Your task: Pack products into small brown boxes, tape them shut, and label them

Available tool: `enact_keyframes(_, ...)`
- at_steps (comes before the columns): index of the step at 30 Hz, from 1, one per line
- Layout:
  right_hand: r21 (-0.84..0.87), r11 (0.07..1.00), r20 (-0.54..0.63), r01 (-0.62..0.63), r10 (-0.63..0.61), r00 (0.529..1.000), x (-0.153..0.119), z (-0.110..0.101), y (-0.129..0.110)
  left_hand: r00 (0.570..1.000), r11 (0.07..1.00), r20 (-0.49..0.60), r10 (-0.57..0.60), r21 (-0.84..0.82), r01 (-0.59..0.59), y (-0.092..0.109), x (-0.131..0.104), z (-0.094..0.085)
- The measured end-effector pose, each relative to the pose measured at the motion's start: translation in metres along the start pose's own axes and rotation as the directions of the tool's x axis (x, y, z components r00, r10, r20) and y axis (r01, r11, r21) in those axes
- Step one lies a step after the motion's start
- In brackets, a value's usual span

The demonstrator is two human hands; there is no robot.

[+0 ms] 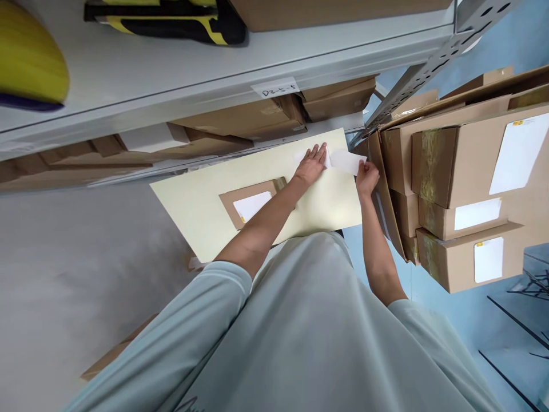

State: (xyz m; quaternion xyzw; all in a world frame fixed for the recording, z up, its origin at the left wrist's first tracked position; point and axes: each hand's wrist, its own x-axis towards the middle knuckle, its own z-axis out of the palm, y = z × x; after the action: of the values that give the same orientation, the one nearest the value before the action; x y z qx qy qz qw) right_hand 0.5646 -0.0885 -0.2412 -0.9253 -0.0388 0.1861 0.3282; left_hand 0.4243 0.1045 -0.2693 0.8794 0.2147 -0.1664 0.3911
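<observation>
A pale yellow board (189, 206) spans the space in front of my body. My left hand (312, 165) lies flat on it with fingers spread, pressing down on white paper near the far edge. My right hand (367, 176) pinches the right end of a white paper slip (346, 162) at the board's right edge. To the left of my left forearm, a small cardboard box (230, 209) with a white label (252, 205) rests on the board, partly covered by that arm.
A grey metal shelf (206, 86) runs across the top, bearing a yellow-and-black utility knife (180, 20) and a yellow rounded object (30, 57). Cardboard boxes (240, 117) fill the level below. At right, labelled boxes (476, 154) are stacked close to my right arm, beside a perforated shelf post (429, 68).
</observation>
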Motion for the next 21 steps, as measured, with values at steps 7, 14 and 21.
enact_keyframes(7, -0.006, 1.0, -0.157, 0.013, -0.014, 0.988, -0.056, -0.029, 0.002, 1.0, 0.998, 0.004, -0.018, -0.059, 0.018, 0.009, 0.011, -0.011)
enact_keyframes(14, 0.074, 0.928, -0.189, 0.364, -0.346, 0.919, -0.118, -0.064, -0.05, 0.922, 0.845, -0.291, -0.255, -0.531, 0.066, 0.08, -0.061, -0.04)
enact_keyframes(21, 0.157, 0.718, 0.316, 0.678, -0.687, 0.654, -0.213, -0.032, -0.103, 0.887, 0.184, -0.14, -0.441, -0.981, -0.063, 0.101, -0.24, -0.052)
